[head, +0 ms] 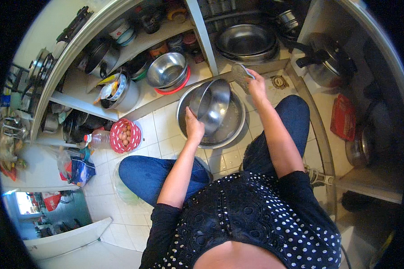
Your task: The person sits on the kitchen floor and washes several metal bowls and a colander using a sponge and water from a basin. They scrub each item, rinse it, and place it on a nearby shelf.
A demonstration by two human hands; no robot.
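Observation:
My left hand (194,127) grips the near rim of a stainless steel bowl (217,112). The bowl is tilted on its side inside or just above a wide metal basin (239,129) on the tiled floor. Whether the bowl touches the basin's bottom, I cannot tell. To the right of the bowl, my right hand (257,86) holds a grey, flat cloth or pad (239,76) with a pale blue edge, clear of the bowl. Part of the basin's inside is hidden behind the bowl.
Stacked steel bowls (167,70) on a red rim sit in the shelf ahead, beside large round pans (246,39). Eggs fill a red dotted basket (112,136) near a plastic bottle (100,139). A floor drain (279,82) and a pressure cooker (326,69) are at right.

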